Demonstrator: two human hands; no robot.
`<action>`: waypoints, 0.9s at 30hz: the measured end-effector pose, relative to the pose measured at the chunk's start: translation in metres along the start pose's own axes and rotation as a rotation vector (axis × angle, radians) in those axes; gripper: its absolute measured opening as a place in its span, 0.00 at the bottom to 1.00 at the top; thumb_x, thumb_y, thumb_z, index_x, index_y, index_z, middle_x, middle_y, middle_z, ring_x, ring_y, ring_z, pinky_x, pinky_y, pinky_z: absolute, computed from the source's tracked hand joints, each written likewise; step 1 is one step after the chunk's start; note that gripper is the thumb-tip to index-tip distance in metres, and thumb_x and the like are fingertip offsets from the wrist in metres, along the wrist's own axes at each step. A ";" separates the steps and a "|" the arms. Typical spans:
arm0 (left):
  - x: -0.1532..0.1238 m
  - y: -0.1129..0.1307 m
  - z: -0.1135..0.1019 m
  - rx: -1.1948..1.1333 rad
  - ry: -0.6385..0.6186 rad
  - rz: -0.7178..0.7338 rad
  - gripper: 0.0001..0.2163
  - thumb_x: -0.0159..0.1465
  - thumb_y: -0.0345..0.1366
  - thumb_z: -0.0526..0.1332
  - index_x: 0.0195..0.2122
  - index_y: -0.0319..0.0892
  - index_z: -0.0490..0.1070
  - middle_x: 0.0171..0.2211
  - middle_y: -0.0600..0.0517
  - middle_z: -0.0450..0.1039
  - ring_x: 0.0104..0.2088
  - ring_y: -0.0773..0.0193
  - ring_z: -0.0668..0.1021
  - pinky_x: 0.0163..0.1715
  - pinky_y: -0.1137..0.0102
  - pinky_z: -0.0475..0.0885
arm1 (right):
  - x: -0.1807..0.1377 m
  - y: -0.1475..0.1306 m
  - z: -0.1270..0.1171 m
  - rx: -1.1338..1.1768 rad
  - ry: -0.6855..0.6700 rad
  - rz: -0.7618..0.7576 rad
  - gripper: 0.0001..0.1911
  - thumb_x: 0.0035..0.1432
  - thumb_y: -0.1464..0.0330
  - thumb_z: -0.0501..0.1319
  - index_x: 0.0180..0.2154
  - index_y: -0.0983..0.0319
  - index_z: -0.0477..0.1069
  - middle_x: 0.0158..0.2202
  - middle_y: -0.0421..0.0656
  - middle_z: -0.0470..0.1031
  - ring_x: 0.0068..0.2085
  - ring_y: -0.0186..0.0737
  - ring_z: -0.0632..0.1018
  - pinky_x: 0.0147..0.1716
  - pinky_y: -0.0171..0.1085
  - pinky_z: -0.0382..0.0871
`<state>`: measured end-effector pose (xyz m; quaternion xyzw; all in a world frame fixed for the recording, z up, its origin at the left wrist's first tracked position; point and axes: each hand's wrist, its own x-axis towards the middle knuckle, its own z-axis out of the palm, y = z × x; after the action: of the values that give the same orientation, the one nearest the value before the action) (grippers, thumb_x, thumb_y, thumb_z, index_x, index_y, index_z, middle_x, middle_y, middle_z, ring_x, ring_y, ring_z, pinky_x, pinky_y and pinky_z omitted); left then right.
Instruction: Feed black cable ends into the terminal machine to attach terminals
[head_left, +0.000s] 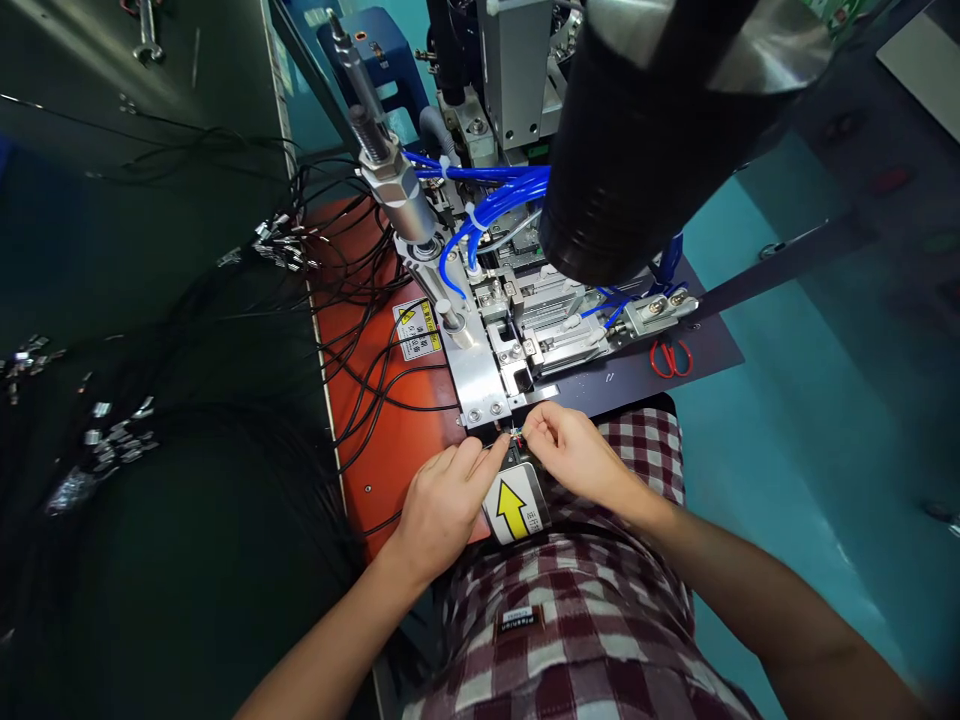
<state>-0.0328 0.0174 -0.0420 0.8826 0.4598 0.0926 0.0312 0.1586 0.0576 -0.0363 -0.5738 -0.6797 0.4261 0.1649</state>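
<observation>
My left hand (448, 498) is closed at the front edge of the bench machine, its index fingertip and thumb pressed at a small cable end. Thin coloured wires (516, 436) fan out there, just past the fingertip. From the right, my right hand (571, 452) meets it with thumb and index finger pinched at these wires. The exact grip is too small to see clearly. Directly below the fingertips is a plate with a yellow arrow (513, 510). Just above them lies the machine's metal plate (476, 380).
A black cylinder (622, 170) overhangs the machine, with blue air tubes (510, 190) beside it. Red-handled scissors (670, 358) lie at the right. Black cables (375, 340) cross the orange base (420, 440); bundled connector ends (281, 243) lie on the left table, near a wrench (148, 35).
</observation>
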 end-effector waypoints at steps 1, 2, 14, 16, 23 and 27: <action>0.000 0.000 0.000 0.001 0.000 0.003 0.18 0.67 0.27 0.48 0.57 0.39 0.64 0.30 0.50 0.64 0.28 0.63 0.68 0.26 0.70 0.64 | 0.001 0.000 0.000 0.023 -0.012 0.006 0.07 0.59 0.73 0.52 0.28 0.60 0.63 0.24 0.38 0.71 0.24 0.34 0.70 0.25 0.33 0.59; 0.000 0.000 0.000 0.000 0.001 0.006 0.18 0.67 0.27 0.49 0.57 0.39 0.64 0.30 0.50 0.64 0.28 0.63 0.68 0.26 0.70 0.63 | 0.001 0.000 -0.001 0.012 -0.001 0.000 0.07 0.59 0.73 0.52 0.28 0.60 0.63 0.24 0.38 0.71 0.24 0.34 0.69 0.26 0.33 0.59; 0.002 -0.001 -0.002 0.007 -0.070 0.019 0.20 0.66 0.28 0.50 0.59 0.40 0.62 0.30 0.51 0.64 0.28 0.62 0.68 0.26 0.69 0.64 | 0.001 0.003 -0.001 0.083 0.008 0.023 0.07 0.59 0.72 0.52 0.28 0.60 0.63 0.23 0.37 0.70 0.24 0.32 0.69 0.26 0.32 0.60; 0.002 -0.002 -0.003 0.016 -0.093 0.018 0.21 0.65 0.28 0.51 0.59 0.41 0.61 0.31 0.51 0.64 0.28 0.62 0.68 0.26 0.69 0.64 | 0.000 0.003 -0.001 0.066 0.015 0.013 0.07 0.59 0.73 0.52 0.28 0.60 0.63 0.23 0.37 0.69 0.24 0.32 0.69 0.25 0.32 0.59; 0.009 0.003 -0.008 0.087 -0.183 -0.025 0.22 0.62 0.26 0.54 0.58 0.47 0.63 0.36 0.50 0.69 0.27 0.64 0.71 0.26 0.69 0.65 | -0.005 0.000 0.006 -0.226 0.147 -0.118 0.07 0.61 0.71 0.51 0.32 0.62 0.65 0.30 0.44 0.72 0.28 0.38 0.71 0.28 0.36 0.60; 0.012 0.007 -0.009 0.101 -0.164 -0.052 0.21 0.62 0.26 0.56 0.56 0.46 0.65 0.35 0.50 0.69 0.27 0.63 0.72 0.25 0.69 0.66 | 0.001 0.004 0.003 0.032 0.025 0.018 0.06 0.58 0.72 0.53 0.29 0.61 0.65 0.23 0.38 0.69 0.24 0.34 0.69 0.25 0.33 0.61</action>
<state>-0.0223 0.0228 -0.0304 0.8754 0.4827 -0.0042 0.0268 0.1586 0.0574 -0.0419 -0.5824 -0.6655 0.4313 0.1786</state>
